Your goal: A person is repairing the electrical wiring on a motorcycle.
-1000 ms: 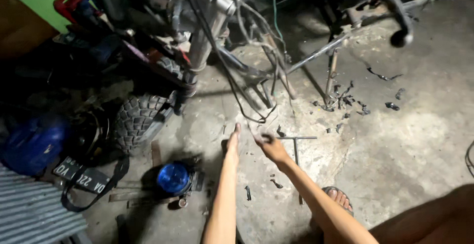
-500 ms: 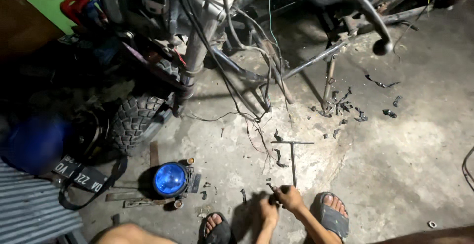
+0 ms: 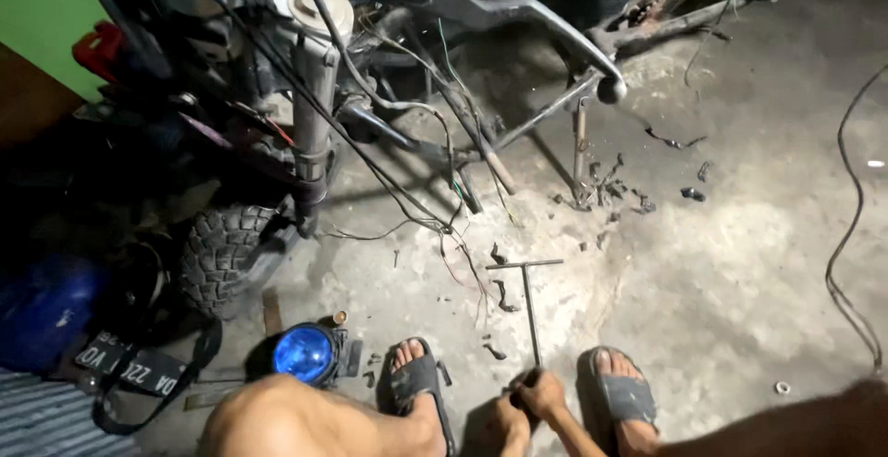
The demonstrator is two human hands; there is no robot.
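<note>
Head view: my right hand (image 3: 544,394) grips closed on the near end of the dark steel T-handle wrench (image 3: 529,307), whose shaft runs straight away from me across the concrete floor (image 3: 721,272); my left hand (image 3: 507,422) sits curled just beside it, its grip unclear.

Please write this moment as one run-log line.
left hand: beside right | right hand: grips T-handle wrench end | wrench: on concrete floor

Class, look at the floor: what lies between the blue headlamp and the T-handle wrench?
Head view: the person's sandalled left foot lies between the blue headlamp and T-handle wrench, plus small dark scraps.
</note>
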